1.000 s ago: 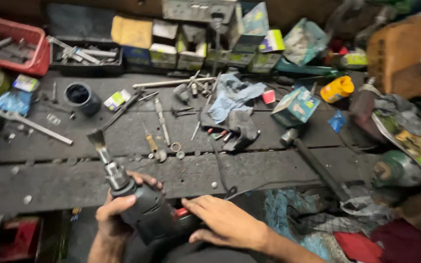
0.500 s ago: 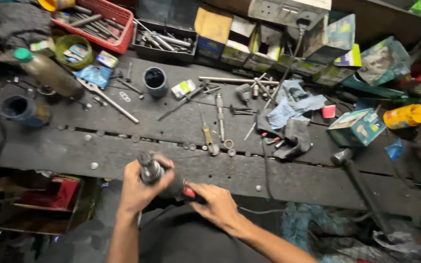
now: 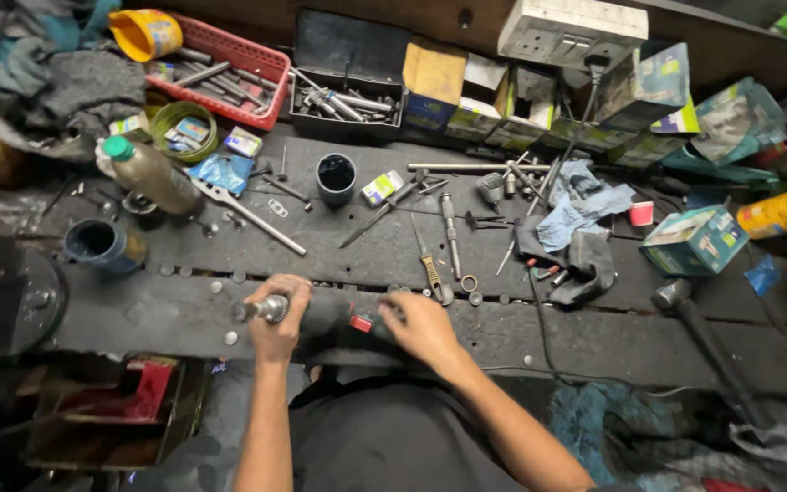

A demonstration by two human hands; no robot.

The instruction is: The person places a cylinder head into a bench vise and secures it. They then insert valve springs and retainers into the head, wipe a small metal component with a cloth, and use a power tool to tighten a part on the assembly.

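A dark power drill (image 3: 325, 317) lies sideways on the front edge of the black workbench (image 3: 138, 314), its metal chuck (image 3: 266, 310) pointing left. My left hand (image 3: 277, 321) is wrapped around the drill's front end just behind the chuck. My right hand (image 3: 423, 328) grips the rear of its body, next to a red switch (image 3: 361, 322). A black cord (image 3: 539, 337) runs across the bench to the right of my right hand.
Screwdrivers (image 3: 428, 264), rods and loose washers lie just beyond my hands. A black cup (image 3: 335, 175), a bottle (image 3: 149, 173) and a blue tin (image 3: 97, 244) stand to the left. Red tray (image 3: 248, 64), black tool box (image 3: 343, 68) and cartons line the back. A hammer (image 3: 699, 333) lies at right.
The drill has gone from pointing up and away to lying sideways on the bench edge, chuck to the left. The view has shifted left. Both hands kept their hold.
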